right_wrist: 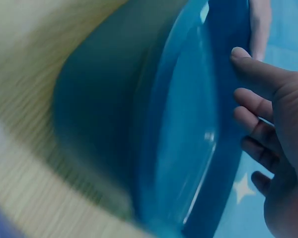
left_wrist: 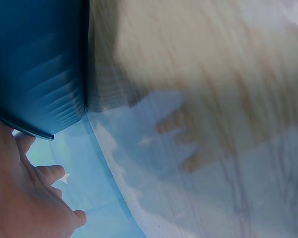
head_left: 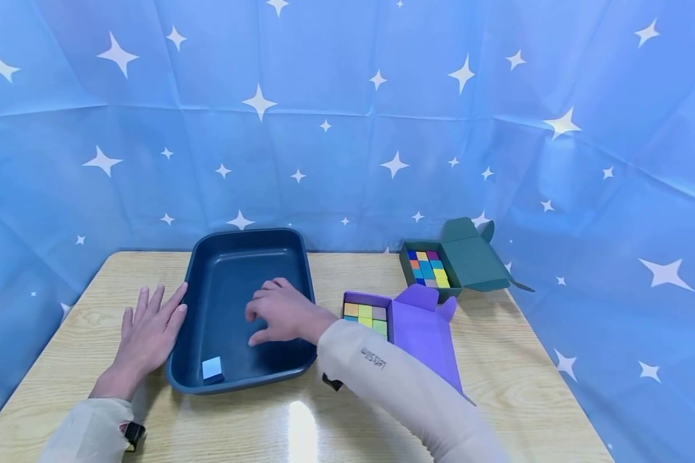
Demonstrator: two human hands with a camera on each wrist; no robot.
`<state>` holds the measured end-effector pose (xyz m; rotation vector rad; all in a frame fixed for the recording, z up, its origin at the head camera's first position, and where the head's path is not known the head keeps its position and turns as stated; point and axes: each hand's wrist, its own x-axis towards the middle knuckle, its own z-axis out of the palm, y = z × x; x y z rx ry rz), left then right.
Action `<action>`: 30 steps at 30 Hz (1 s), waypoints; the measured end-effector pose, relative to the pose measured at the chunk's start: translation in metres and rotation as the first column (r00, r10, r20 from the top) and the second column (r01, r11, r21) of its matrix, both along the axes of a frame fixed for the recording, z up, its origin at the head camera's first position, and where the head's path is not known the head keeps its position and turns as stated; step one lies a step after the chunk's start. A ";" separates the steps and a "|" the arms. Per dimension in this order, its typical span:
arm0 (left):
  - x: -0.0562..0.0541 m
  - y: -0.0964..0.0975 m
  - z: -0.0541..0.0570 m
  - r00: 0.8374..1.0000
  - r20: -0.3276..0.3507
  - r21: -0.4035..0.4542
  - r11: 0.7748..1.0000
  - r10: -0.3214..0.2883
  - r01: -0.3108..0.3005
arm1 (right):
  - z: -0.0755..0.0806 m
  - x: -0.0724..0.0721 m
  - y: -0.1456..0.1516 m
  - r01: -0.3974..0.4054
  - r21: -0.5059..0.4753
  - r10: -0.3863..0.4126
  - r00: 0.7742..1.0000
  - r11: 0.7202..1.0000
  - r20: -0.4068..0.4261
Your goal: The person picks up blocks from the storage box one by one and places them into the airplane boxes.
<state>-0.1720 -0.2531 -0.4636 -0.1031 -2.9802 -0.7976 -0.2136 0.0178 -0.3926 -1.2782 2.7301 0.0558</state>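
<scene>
A deep dark-blue tray (head_left: 226, 302) stands on the table, with one light-blue block (head_left: 212, 368) in its near left corner. My left hand (head_left: 147, 337) touches the tray's left rim, its fingers extended and spread; the left wrist view shows this hand (left_wrist: 27, 193) beside the tray's outer wall. Over the right part of the tray hovers my right hand (head_left: 286, 314), fingers loosely bent. Nothing is between the thumb and fingers of this hand (right_wrist: 285, 124) in the right wrist view.
Right of the tray lies an open purple box (head_left: 423, 337) of coloured blocks, partly hidden by my right sleeve. Behind it, near the table's far edge, stands an open green box (head_left: 475, 260) with more blocks. A blue star-patterned curtain (head_left: 336, 148) hangs behind the table.
</scene>
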 end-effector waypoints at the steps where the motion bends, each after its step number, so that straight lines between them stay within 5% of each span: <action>1: 0.000 0.000 0.000 1.000 0.001 0.000 1.000 -0.001 0.001 | -0.001 0.002 -0.006 -0.005 0.011 0.005 1.000 1.000 0.001; 11: 0.000 0.002 0.001 1.000 0.020 -0.006 1.000 0.010 -0.010 | -0.018 0.012 -0.048 -0.047 0.076 0.044 0.998 0.996 0.040; 30: 0.000 0.002 0.000 1.000 0.014 -0.011 1.000 0.016 -0.016 | -0.042 0.021 -0.068 -0.093 0.100 0.087 0.994 0.991 0.061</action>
